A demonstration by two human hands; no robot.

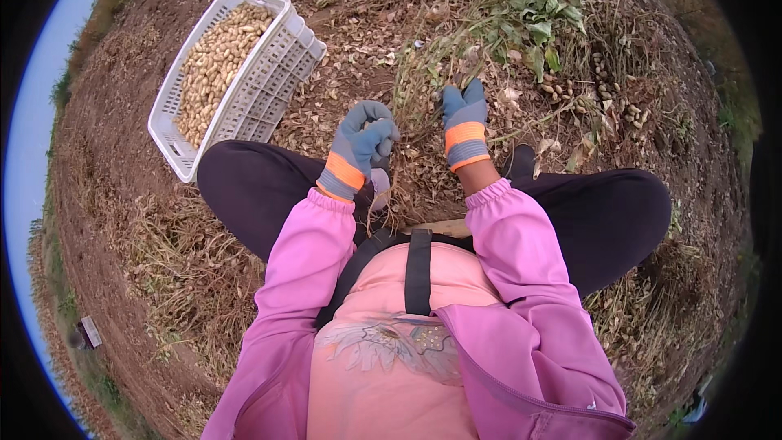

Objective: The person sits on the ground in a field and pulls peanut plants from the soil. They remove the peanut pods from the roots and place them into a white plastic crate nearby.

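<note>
My left hand [368,137], in a grey-blue glove with an orange cuff band, is curled shut beside the stems. A pale bit that looks like a peanut pod shows between its thumb and fingers; the rest is hidden. Thin roots [394,195] hang just below it. My right hand [465,122], gloved alike, has its fingers bent around peanut plant stems [421,82], though the fingers partly cover the grip. Leafy green peanut tops [537,12] lie beyond it. Loose peanut pods [556,89] rest on the ground to its right.
A white plastic crate [269,82] holding many peanuts [220,61] stands beyond my left knee. My bent legs [599,220] frame the work spot. Dried vines [189,275] lie at left, more [660,293] at right. A wooden piece [446,228] is close to my body.
</note>
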